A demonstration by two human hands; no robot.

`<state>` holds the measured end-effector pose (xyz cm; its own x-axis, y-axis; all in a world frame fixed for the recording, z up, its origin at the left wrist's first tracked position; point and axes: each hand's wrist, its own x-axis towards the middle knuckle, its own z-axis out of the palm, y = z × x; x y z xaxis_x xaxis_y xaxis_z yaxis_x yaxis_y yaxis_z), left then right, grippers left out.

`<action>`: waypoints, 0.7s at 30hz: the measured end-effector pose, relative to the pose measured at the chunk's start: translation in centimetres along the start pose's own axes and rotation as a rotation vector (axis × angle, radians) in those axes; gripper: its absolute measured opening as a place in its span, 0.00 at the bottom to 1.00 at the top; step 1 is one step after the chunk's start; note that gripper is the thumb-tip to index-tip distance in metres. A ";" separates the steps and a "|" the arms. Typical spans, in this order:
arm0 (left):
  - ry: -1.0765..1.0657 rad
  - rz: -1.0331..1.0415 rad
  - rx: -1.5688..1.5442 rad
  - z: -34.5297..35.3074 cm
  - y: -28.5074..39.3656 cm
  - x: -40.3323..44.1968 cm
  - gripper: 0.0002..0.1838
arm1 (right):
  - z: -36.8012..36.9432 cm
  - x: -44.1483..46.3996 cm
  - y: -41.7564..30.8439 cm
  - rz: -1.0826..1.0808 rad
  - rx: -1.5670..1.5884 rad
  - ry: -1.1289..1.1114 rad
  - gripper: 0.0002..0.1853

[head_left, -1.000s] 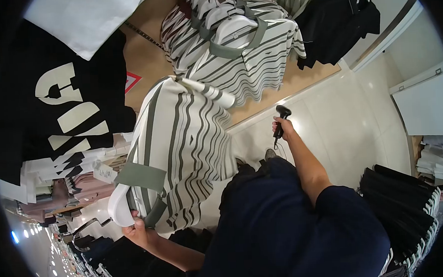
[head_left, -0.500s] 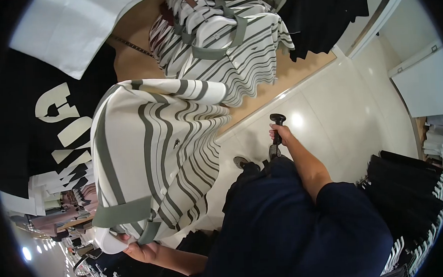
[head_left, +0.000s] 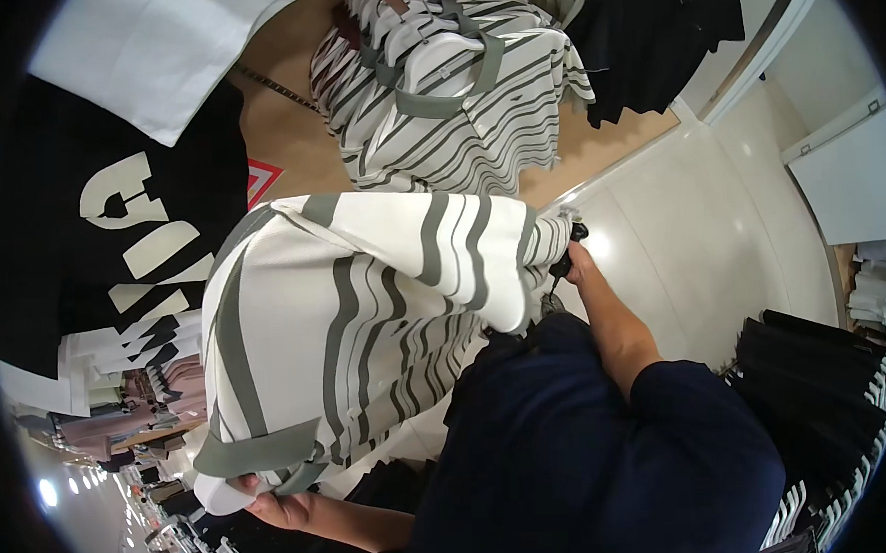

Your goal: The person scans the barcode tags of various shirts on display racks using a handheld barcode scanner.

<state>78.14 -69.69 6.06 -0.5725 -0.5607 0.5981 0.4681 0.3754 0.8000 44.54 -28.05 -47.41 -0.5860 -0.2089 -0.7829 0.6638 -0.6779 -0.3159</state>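
Note:
My left hand is closed at the grey collar of a white-and-grey striped shirt, on the white part of what looks like a hanger. The shirt hangs spread out before me, with one sleeve reaching right and its hem bunched near my right hand. Wrapped round a black-handled tool is my right hand. The tool's far end is partly hidden behind the striped cloth, and its exact kind is unclear.
Striped shirts hang at the top, beside black shirts. A black shirt with cream lettering is at left, under white cloth. Black garments on white hangers stand at lower right; pale tiled floor lies between.
The striped shirt has swung right, its sleeve now stretching toward my right hand. The tool has gone partly behind the cloth. My right hand has shifted slightly right.

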 end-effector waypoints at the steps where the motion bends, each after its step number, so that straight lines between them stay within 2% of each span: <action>1: -0.023 -0.013 -0.006 0.1 0.0 0.1 0.22 | 0.6 -0.3 -0.2 -0.010 0.013 0.041 0.16; 3: -0.045 -0.024 -0.001 0.3 -0.7 0.6 0.20 | 1.0 -0.5 -1.9 -0.040 0.054 -0.004 0.14; 5: 0.111 -0.151 0.068 0.5 -1.6 0.5 0.16 | 1.6 -1.5 -3.6 -0.137 0.153 -0.089 0.13; 6: 0.095 -0.198 0.086 1.0 -2.0 0.8 0.13 | 2.0 -2.2 -4.7 -0.140 0.171 -0.074 0.11; 9: 0.138 -0.392 0.160 3.2 -4.1 1.1 0.10 | 2.0 -1.0 -6.8 -0.173 0.239 -0.239 0.16; 10: 0.113 -0.454 0.215 3.8 -5.0 1.1 0.13 | 4.6 -4.2 -7.9 -0.172 0.261 -0.258 0.19; 11: 0.092 -0.516 0.269 4.3 -6.0 0.9 0.15 | 3.9 -2.6 -8.2 -0.181 0.269 -0.486 0.22; 13: 0.053 -0.488 0.341 7.4 -8.1 0.3 0.23 | 8.5 -6.4 -9.6 -0.135 0.204 -0.441 0.22; 15: -0.011 -0.443 0.431 9.1 -11.0 -0.6 0.33 | 12.6 -9.2 -10.2 -0.178 0.072 -0.602 0.29; 16: -0.116 -0.406 0.492 10.3 -12.2 -1.2 0.35 | 14.9 -11.4 -10.1 -0.199 -0.010 -0.670 0.30; 17: -0.259 -0.388 0.572 10.3 -14.4 -1.9 0.35 | 17.3 -13.8 -9.8 -0.217 -0.093 -0.741 0.30; 18: -0.188 -0.604 0.287 13.4 -14.2 -2.7 0.33 | 19.4 -16.0 -9.5 -0.234 -0.242 -0.845 0.29; 19: -0.178 -0.728 0.226 14.9 -14.7 -3.5 0.31 | 21.3 -18.3 -8.9 -0.248 -0.390 -0.951 0.27; 21: -0.329 -0.698 0.134 16.9 -16.0 -5.2 0.24 | 24.5 -23.9 -6.8 -0.270 -0.756 -1.036 0.27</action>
<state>62.22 -60.34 -9.04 -0.8845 -0.4598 -0.0788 -0.1469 0.1142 0.9825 42.62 -35.69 -13.46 -0.5989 -0.8006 0.0173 0.3667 -0.2934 -0.8829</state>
